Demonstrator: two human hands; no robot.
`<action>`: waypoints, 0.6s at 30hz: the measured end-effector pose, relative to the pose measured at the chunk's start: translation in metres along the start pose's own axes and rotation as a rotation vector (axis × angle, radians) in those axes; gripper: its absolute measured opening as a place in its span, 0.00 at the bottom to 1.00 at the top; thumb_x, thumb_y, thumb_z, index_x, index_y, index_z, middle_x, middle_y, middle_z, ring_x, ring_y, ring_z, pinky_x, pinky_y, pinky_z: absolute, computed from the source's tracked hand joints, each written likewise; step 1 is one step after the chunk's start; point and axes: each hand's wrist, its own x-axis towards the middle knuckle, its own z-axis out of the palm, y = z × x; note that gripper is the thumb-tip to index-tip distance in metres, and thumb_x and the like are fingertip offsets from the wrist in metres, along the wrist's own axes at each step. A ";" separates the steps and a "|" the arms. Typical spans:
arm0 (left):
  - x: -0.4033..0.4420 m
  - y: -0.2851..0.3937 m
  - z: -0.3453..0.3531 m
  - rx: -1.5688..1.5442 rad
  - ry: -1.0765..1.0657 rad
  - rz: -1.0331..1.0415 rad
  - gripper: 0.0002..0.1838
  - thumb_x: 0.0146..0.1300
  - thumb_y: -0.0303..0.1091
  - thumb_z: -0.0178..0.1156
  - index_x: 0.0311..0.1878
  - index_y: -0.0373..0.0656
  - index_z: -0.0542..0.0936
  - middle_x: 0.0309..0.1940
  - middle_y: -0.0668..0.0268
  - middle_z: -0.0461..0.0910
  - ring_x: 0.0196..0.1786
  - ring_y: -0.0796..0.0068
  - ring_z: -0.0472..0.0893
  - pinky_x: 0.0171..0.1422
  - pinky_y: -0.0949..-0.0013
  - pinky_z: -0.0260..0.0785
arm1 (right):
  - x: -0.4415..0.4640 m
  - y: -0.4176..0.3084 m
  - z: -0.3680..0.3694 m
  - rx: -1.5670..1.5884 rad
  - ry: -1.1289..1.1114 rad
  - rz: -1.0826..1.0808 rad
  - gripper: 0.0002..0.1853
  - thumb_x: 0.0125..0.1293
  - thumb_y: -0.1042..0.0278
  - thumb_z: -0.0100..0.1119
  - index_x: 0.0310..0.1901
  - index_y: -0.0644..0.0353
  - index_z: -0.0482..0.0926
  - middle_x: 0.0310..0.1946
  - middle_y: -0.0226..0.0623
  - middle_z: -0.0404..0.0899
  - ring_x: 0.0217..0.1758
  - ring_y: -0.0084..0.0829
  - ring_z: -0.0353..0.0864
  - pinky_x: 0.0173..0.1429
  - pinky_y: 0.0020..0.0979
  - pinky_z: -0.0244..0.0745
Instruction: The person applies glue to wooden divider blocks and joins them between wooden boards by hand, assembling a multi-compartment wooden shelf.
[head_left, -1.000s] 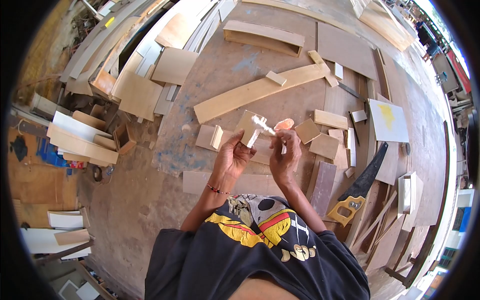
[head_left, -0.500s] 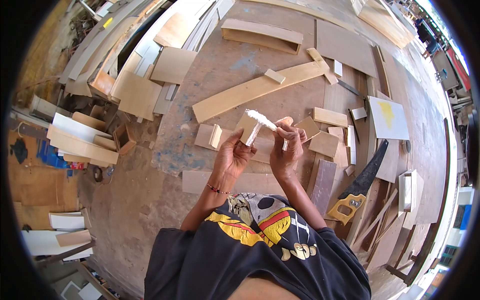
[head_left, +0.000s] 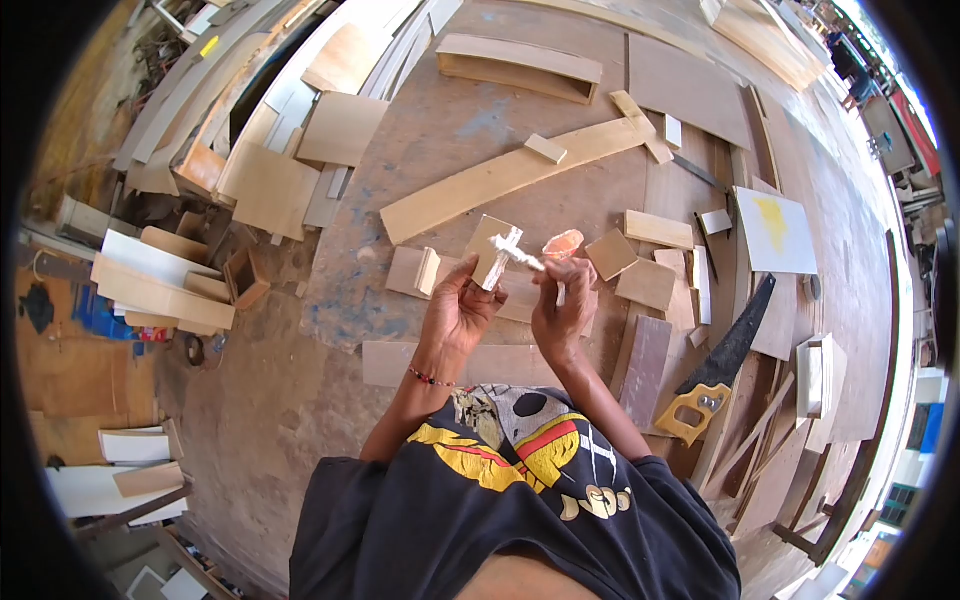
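A person in a dark printed shirt (head_left: 390,520) holds a small wooden piece (head_left: 483,235) above a crowded counter (head_left: 340,270), seen from where I stand in the workshop. The left hand (head_left: 466,300), a beaded bracelet (head_left: 432,378) at its wrist, is closed around the piece's lower end, thumb and fingers on opposite sides; the piece rises just beyond the fingertips, white paste (head_left: 505,250) along one edge. The right hand (head_left: 563,300), fingers pinched together, grips a white-smeared stick (head_left: 532,263) whose tip reaches across to that paste. Just beyond the right hand sits an orange object (head_left: 563,243); whether the fingers touch it, I cannot tell. To the right of that hand lie a square wooden offcut (head_left: 611,255) and, farther off, a handsaw (head_left: 735,335) with a yellow grip. Just left of the left hand, a narrow wooden strip (head_left: 427,272) shows against a flat board (head_left: 402,268). Beyond both hands, a long plank (head_left: 470,190) runs at a slant, bearing a small block (head_left: 545,149).
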 end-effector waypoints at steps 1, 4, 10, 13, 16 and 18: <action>0.000 -0.001 -0.001 0.017 -0.019 -0.003 0.07 0.62 0.31 0.57 0.39 0.37 0.77 0.30 0.61 0.82 0.28 0.75 0.80 0.38 0.66 0.71 | 0.002 0.005 0.000 -0.004 0.001 0.004 0.12 0.54 0.87 0.56 0.36 0.57 0.73 0.27 0.31 0.80 0.34 0.30 0.77 0.53 0.32 0.62; 0.012 0.003 -0.025 -0.016 -0.183 -0.083 0.09 0.64 0.32 0.55 0.44 0.39 0.77 0.35 0.59 0.83 0.36 0.68 0.84 0.41 0.64 0.74 | 0.018 0.018 -0.007 -0.163 0.016 0.160 0.09 0.55 0.83 0.57 0.35 0.58 0.75 0.25 0.31 0.79 0.32 0.31 0.76 0.43 0.28 0.65; 0.033 -0.016 -0.021 0.523 0.086 0.352 0.08 0.59 0.28 0.61 0.39 0.36 0.76 0.35 0.64 0.80 0.34 0.80 0.78 0.39 0.78 0.69 | 0.040 0.037 -0.042 -0.390 -0.059 0.124 0.08 0.56 0.79 0.59 0.37 0.60 0.82 0.31 0.37 0.81 0.35 0.35 0.80 0.39 0.32 0.72; 0.049 -0.028 -0.025 0.767 0.185 0.524 0.09 0.55 0.26 0.64 0.38 0.36 0.74 0.33 0.65 0.78 0.34 0.83 0.76 0.38 0.79 0.66 | 0.041 0.046 -0.052 -0.475 -0.153 0.193 0.07 0.56 0.77 0.58 0.36 0.58 0.82 0.33 0.37 0.81 0.36 0.38 0.79 0.44 0.35 0.69; 0.053 -0.031 -0.028 0.835 0.183 0.558 0.09 0.55 0.26 0.64 0.36 0.37 0.73 0.31 0.67 0.77 0.32 0.84 0.73 0.36 0.79 0.64 | 0.044 0.053 -0.055 -0.567 -0.263 0.148 0.06 0.56 0.75 0.59 0.35 0.57 0.82 0.34 0.36 0.80 0.39 0.37 0.78 0.46 0.35 0.66; 0.051 -0.030 -0.028 0.873 0.190 0.563 0.09 0.55 0.26 0.64 0.35 0.37 0.73 0.31 0.67 0.77 0.31 0.85 0.73 0.35 0.79 0.64 | 0.047 0.060 -0.053 -0.661 -0.365 0.073 0.05 0.55 0.73 0.59 0.34 0.57 0.81 0.34 0.36 0.79 0.42 0.35 0.77 0.49 0.35 0.62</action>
